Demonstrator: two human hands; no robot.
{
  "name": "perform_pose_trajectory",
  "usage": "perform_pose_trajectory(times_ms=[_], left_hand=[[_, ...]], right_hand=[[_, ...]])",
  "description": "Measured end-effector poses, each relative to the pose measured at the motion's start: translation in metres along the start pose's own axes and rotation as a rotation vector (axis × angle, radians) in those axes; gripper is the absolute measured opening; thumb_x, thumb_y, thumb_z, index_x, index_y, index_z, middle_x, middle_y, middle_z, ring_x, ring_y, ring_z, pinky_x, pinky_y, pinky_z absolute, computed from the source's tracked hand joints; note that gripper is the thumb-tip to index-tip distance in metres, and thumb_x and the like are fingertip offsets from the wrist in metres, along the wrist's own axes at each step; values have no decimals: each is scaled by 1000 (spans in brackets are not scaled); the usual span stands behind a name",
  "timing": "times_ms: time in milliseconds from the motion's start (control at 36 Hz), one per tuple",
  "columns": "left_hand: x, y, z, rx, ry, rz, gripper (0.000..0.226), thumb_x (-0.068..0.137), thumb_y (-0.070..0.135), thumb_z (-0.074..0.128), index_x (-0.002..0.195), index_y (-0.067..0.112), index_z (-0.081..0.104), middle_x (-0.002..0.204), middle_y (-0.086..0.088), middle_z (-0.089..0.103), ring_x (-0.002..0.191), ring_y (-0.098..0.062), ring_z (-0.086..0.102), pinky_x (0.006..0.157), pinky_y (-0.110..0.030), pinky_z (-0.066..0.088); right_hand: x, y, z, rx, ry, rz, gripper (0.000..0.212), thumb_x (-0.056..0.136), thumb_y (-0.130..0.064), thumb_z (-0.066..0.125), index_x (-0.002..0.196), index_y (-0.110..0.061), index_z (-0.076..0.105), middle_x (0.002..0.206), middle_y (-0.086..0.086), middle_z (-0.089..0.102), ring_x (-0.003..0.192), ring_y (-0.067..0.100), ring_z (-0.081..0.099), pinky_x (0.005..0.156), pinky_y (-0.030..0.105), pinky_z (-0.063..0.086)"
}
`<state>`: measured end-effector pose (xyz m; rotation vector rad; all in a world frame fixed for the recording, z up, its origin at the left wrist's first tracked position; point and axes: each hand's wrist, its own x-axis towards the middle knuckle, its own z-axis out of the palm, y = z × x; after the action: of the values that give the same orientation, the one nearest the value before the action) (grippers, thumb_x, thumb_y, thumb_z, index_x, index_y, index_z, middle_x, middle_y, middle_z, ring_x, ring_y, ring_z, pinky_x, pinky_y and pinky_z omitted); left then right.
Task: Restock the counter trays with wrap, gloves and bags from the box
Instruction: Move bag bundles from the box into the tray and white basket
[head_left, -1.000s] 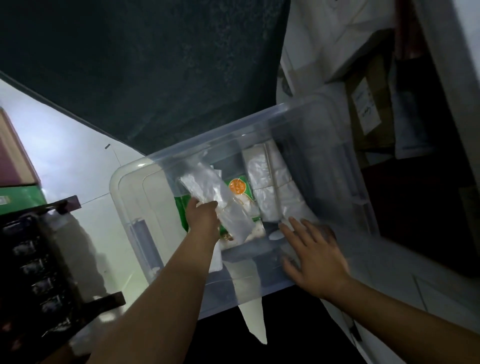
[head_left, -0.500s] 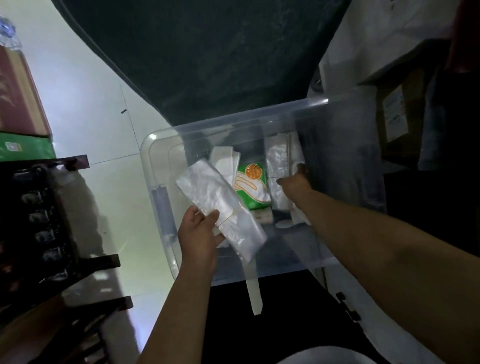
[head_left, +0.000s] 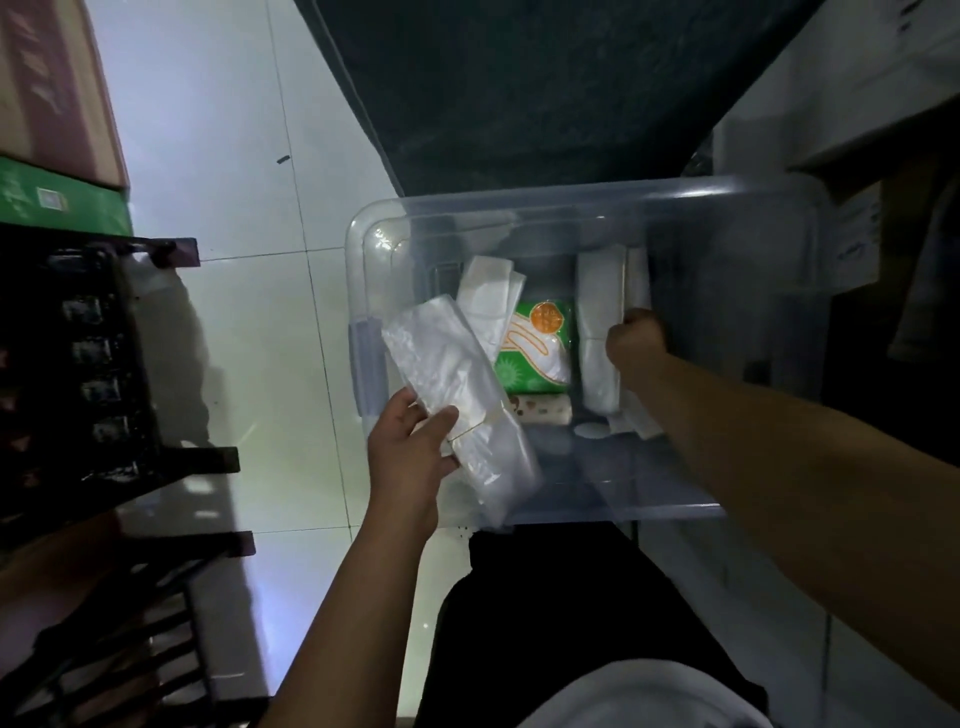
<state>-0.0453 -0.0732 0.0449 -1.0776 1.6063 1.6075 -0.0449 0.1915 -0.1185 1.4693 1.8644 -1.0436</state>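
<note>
The bundle of clear bags (head_left: 457, 410) is gripped by the left hand (head_left: 410, 457) above the near-left corner of the clear box (head_left: 571, 200); it should be lifted flat so the limp sheets do not slide apart; inside the box, 1 white pack (head_left: 597, 312) is seemingly clasped by the curled right hand (head_left: 636, 338), best raised straight up past the green packet (head_left: 537, 348); the bundle looks thin, glossy, translucent.
</note>
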Motion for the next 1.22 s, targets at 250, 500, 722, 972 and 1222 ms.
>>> perform_pose_trajectory(times_ms=[250, 500, 722, 972, 1222], left_hand=[[-64, 46, -16, -29, -71, 43, 32, 88, -3, 65, 116, 13, 65, 101, -2, 74, 75, -12, 72, 60, -32, 58], [-112, 80, -42, 53, -180, 177, 36, 88, -1, 67, 122, 10, 63, 100, -6, 69, 71, -14, 67, 63, -35, 60], [-161, 99, -68, 150, -546, 311, 28, 90, 5, 66, 114, 19, 68, 104, -7, 76, 82, -21, 74, 63, -33, 58], [-205, 110, -99, 287, -542, 482, 34, 89, -1, 59, 115, 20, 53, 97, -3, 69, 79, -21, 69, 56, -35, 60], [-208, 79, -128, 308, -583, 495, 39, 91, 4, 57, 113, 34, 46, 97, 12, 59, 91, -10, 61, 53, -19, 57]], right_hand=[[-109, -11, -54, 228, 56, -190, 14, 80, 7, 63, 87, -3, 69, 85, 16, 66, 71, 27, 61, 63, 32, 53], [-271, -43, -131, 570, -249, -479, 17, 80, -6, 74, 94, -16, 76, 91, 13, 76, 82, 29, 73, 71, 40, 58], [-407, -42, -148, 564, -376, -598, 13, 84, -2, 71, 92, -11, 76, 94, 13, 75, 84, 29, 71, 77, 43, 57], [-487, -14, -83, 245, 493, -680, 16, 88, -14, 65, 83, -29, 69, 75, -10, 69, 72, 13, 66, 68, 36, 55], [-531, -4, -1, 56, 670, -645, 27, 93, -18, 56, 118, -21, 66, 110, 2, 65, 89, 19, 63, 67, 24, 45]])
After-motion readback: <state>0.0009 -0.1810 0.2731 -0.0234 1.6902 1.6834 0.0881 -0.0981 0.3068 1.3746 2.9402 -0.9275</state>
